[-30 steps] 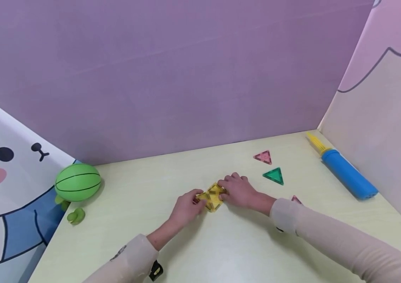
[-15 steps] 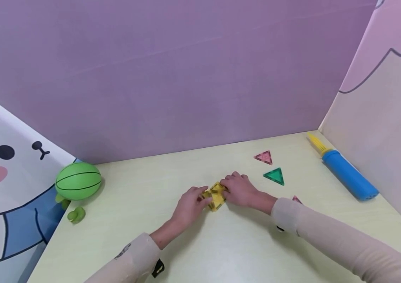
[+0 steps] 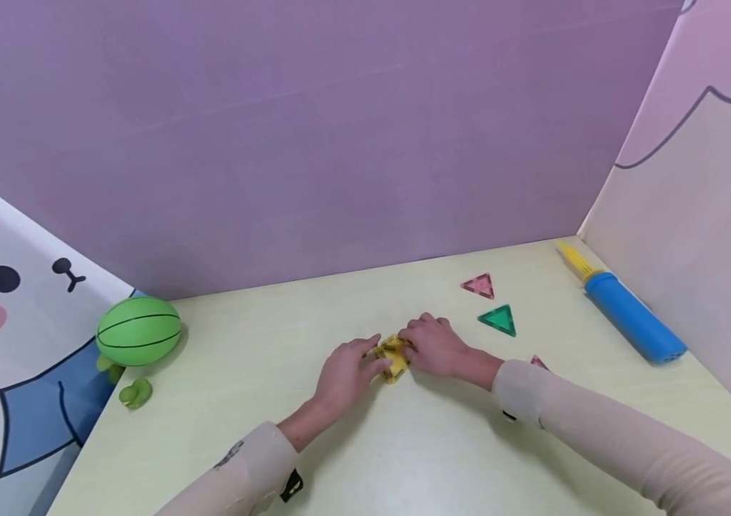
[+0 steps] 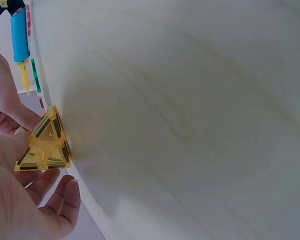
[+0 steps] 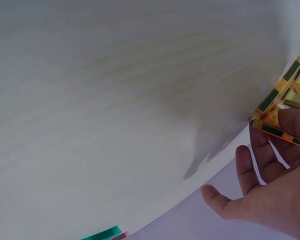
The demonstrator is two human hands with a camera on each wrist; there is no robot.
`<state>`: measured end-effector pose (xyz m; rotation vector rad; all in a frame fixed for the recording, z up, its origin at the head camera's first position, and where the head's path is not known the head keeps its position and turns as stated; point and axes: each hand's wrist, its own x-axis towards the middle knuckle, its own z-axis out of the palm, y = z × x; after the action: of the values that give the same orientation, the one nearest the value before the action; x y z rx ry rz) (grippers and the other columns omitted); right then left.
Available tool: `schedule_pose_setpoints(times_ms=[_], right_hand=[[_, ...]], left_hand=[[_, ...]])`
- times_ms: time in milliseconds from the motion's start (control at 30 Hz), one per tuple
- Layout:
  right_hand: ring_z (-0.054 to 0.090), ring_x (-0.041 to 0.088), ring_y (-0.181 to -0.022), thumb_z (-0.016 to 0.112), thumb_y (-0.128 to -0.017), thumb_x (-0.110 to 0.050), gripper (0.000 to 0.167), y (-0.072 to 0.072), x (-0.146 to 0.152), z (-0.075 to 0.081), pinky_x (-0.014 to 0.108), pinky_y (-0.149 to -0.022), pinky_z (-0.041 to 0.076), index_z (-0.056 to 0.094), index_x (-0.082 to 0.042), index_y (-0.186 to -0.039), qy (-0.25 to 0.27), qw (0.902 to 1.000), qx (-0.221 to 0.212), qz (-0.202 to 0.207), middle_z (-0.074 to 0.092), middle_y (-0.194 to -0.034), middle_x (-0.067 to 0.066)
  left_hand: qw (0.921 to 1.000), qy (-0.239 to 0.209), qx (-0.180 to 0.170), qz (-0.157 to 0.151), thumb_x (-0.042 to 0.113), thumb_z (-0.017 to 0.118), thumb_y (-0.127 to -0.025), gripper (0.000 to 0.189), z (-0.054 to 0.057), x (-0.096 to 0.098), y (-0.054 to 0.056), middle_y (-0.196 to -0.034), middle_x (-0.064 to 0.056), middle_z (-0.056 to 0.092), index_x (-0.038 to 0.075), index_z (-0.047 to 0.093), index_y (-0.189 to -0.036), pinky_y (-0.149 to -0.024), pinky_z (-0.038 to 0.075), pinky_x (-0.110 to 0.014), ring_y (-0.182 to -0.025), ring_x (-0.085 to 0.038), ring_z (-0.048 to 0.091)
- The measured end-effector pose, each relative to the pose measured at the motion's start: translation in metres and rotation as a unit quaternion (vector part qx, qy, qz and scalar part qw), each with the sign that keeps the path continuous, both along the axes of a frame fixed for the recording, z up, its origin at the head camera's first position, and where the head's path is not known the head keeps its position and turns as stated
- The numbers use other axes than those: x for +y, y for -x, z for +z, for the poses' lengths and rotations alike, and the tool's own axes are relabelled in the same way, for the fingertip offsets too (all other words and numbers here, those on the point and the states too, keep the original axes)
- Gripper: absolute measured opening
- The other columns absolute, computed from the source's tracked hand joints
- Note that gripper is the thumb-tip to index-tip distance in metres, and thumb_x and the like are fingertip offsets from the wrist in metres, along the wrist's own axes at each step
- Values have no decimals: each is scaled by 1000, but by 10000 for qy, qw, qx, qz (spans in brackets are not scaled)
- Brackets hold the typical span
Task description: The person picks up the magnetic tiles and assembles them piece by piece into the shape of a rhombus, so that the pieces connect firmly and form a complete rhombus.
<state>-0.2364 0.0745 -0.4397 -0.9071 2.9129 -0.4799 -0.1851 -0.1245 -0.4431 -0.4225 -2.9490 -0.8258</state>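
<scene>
Yellow see-through triangular magnetic tiles [image 3: 395,362] stand joined in a small pyramid-like shape on the table, between both hands. My left hand [image 3: 345,376] holds their left side between thumb and fingers. My right hand [image 3: 435,347] pinches their right side, with its fingers over the far edge. In the left wrist view, the tiles [image 4: 46,150] lean together with dark strips along their edges, and the left thumb presses one face. The right wrist view shows the right hand [image 5: 275,195] gripping a tile edge, its outer fingers apart. Fingers partly hide the tiles.
A pink triangular tile [image 3: 480,286] and a green one [image 3: 499,320] lie behind the right hand; another pink tile [image 3: 538,362] is partly hidden by the right sleeve. A blue hand pump [image 3: 636,315] lies far right. A green ball [image 3: 140,331] and small green toy [image 3: 136,393] sit left.
My left hand has moved slightly right, and the left yellow tile has folded inward, making the shape narrower. The right hand has stayed nearly still.
</scene>
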Motion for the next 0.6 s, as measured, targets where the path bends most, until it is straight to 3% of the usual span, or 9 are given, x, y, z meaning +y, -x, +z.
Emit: schedule_pose_setpoints(times_ms=[267, 333, 400, 467, 500, 600], right_hand=[[55, 26, -98, 64, -97, -22, 19, 0, -1, 1, 59, -90, 47, 73, -13, -112, -10, 9999, 122, 8, 69, -104, 4], [55, 26, -97, 64, -97, -22, 18, 0, -1, 1, 59, -89, 47, 73, -14, -111, -17, 9999, 118, -3, 69, -103, 3], [55, 26, -97, 64, -97, -21, 18, -1, -1, 1, 59, -90, 47, 73, -14, -111, -19, 9999, 99, -9, 69, -103, 3], [55, 26, -98, 64, -97, -21, 18, -1, -2, 1, 60, -91, 46, 73, -14, -110, -25, 10000, 88, -4, 69, -103, 3], [54, 26, -98, 64, -97, -21, 18, -1, -2, 1, 60, -91, 46, 73, -14, -110, -31, 10000, 81, -1, 69, -104, 3], [54, 26, -97, 65, -96, -21, 17, -1, -2, 1, 61, -92, 46, 73, -14, -109, -21, 10000, 69, 10, 69, -103, 3]], left_hand=[[9994, 327, 69, -50, 43, 65, -95, 57, 3, 5, 2, -131, -9, 68, 11, 57, -142, -96, 55, -41, -117, -27, 65], [9993, 351, 31, -94, 42, 65, -96, 57, 4, 6, 3, -127, -10, 69, 10, 56, -142, -84, 57, -36, -99, -23, 69], [9992, 368, -28, -133, 41, 65, -96, 57, 6, 8, 4, -111, -8, 74, 10, 56, -143, -67, 54, -28, -73, -15, 63], [9990, 404, -87, -165, 41, 64, -96, 58, 6, 9, 4, -87, -5, 71, 9, 55, -143, -52, 41, -22, -54, -9, 46], [9989, 418, -121, -178, 41, 64, -97, 58, 7, 10, 4, -75, -2, 65, 8, 54, -144, -47, 33, -21, -49, -8, 35], [9984, 517, -163, -171, 42, 63, -97, 58, 8, 11, 5, -56, 5, 44, 9, 54, -144, -44, 26, -18, -45, -4, 28]])
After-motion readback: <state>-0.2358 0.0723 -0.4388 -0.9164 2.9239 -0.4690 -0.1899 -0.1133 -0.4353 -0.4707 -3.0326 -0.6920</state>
